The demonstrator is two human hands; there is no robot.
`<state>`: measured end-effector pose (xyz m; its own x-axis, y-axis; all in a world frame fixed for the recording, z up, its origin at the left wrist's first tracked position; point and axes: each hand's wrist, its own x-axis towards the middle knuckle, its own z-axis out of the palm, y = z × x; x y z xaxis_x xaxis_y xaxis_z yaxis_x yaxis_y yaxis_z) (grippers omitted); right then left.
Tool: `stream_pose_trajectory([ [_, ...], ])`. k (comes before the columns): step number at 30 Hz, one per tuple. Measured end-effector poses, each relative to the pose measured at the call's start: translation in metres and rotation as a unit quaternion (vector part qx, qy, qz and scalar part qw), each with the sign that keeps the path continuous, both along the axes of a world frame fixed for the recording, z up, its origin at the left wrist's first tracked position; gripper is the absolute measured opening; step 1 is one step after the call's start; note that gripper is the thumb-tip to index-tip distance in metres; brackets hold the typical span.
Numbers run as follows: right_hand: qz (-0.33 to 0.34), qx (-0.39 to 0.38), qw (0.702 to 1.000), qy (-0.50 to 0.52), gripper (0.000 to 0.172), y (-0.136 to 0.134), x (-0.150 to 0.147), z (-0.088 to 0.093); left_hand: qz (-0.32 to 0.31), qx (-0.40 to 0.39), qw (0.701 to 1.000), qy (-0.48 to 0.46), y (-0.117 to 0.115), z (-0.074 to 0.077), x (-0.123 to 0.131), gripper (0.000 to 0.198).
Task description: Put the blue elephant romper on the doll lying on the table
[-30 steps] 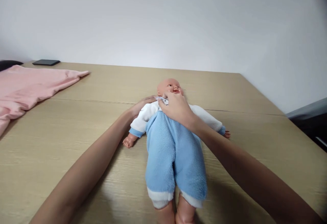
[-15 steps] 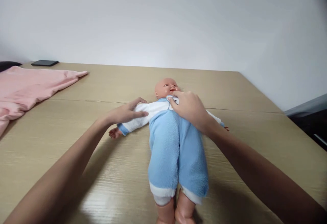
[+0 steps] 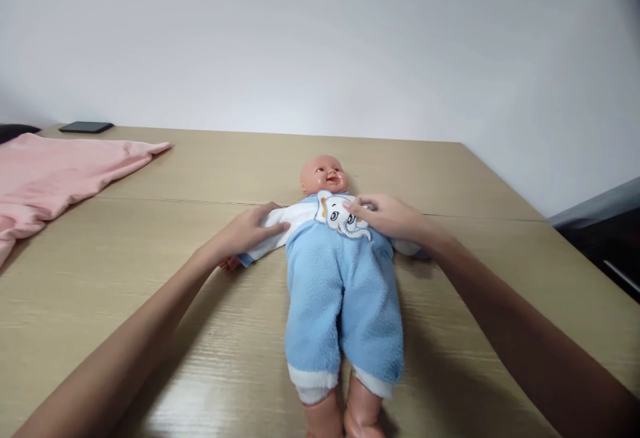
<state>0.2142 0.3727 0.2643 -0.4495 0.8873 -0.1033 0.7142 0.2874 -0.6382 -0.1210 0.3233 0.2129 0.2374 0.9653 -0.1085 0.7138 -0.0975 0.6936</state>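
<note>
A bald baby doll [image 3: 324, 173] lies on its back on the wooden table, head away from me and bare feet toward me. It wears a fleecy blue and white romper [image 3: 320, 291] with a white elephant patch [image 3: 341, 215] on the chest. My left hand [image 3: 253, 228] is around the white sleeve [image 3: 299, 213] on the left, its thumb on the near side and its fingers on the far side. Over the right part of the chest, my right hand [image 3: 387, 215] has its thumb and bent fingers closed at the romper by the patch, partly hiding it.
Pink cloth [image 3: 65, 165] lies crumpled at the table's left side. Behind it are a dark flat phone-like object [image 3: 86, 127] and a black item [image 3: 17, 132] at the edge. A thin seam crosses the table [image 3: 200, 158]. A wall [image 3: 320, 45] rises behind it.
My right hand has moved back from the doll's chin and slightly right, uncovering the mouth and most of the elephant patch. My left hand stays around the sleeve, shifted slightly down it.
</note>
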Motion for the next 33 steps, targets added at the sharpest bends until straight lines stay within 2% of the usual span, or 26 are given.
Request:
stream_pose_trajectory([
  [3, 0.023, -0.064, 0.996, 0.057, 0.052, -0.009, 0.033, -0.007, 0.037, 0.089, 0.995, 0.036, -0.008, -0.003, 0.006, 0.06],
  [6, 0.034, -0.04, 0.993, 0.109, 0.047, -0.021, 0.056, -0.023, 0.061, 0.219, 0.973, 0.035, -0.014, 0.008, 0.032, 0.049],
  [7, 0.033, -0.026, 0.991, 0.129, 0.044, -0.025, 0.06, -0.029, 0.058, 0.256, 0.965, 0.019, -0.016, 0.015, 0.047, 0.044],
  [8, 0.027, -0.009, 0.988, 0.15, 0.042, -0.029, 0.063, -0.035, 0.029, 0.281, 0.959, 0.003, -0.016, 0.021, 0.063, 0.039],
  [10, -0.003, 0.062, 0.981, 0.183, 0.035, -0.034, 0.066, -0.048, -0.051, 0.298, 0.953, -0.019, -0.013, 0.033, 0.097, 0.029],
  [13, -0.065, 0.237, 0.953, 0.178, 0.024, -0.038, 0.067, -0.064, -0.145, 0.29, 0.945, 0.04, 0.003, 0.04, 0.14, 0.028],
  [15, -0.089, 0.327, 0.931, 0.136, 0.02, -0.039, 0.07, -0.071, -0.165, 0.28, 0.941, 0.095, 0.017, 0.039, 0.155, 0.029],
  [17, -0.087, 0.363, 0.924, 0.087, 0.021, -0.04, 0.078, -0.077, -0.171, 0.272, 0.938, 0.13, 0.027, 0.036, 0.161, 0.025],
  [19, -0.062, 0.36, 0.93, 0.052, 0.037, -0.041, 0.092, -0.082, -0.182, 0.269, 0.936, 0.139, 0.032, 0.034, 0.161, 0.023],
  [21, -0.036, 0.318, 0.947, 0.043, 0.058, -0.044, 0.11, -0.086, -0.192, 0.281, 0.932, 0.127, 0.033, 0.034, 0.16, 0.023],
  [22, -0.033, 0.289, 0.956, 0.048, 0.063, -0.046, 0.119, -0.089, -0.197, 0.291, 0.929, 0.114, 0.033, 0.034, 0.161, 0.023],
  [25, -0.077, 0.196, 0.974, 0.079, 0.056, -0.051, 0.142, -0.094, -0.21, 0.293, 0.93, 0.065, 0.031, 0.033, 0.165, 0.017],
  [27, -0.123, 0.158, 0.974, 0.106, 0.049, -0.052, 0.148, -0.093, -0.216, 0.264, 0.939, 0.034, 0.03, 0.032, 0.169, 0.018],
  [30, -0.18, 0.155, 0.956, 0.17, 0.052, -0.047, 0.147, -0.083, -0.228, 0.252, 0.941, 0.0, 0.031, 0.029, 0.172, 0.017],
  [33, -0.202, 0.182, 0.933, 0.234, 0.061, -0.037, 0.135, -0.062, -0.251, 0.298, 0.921, -0.006, 0.033, 0.026, 0.172, 0.014],
])
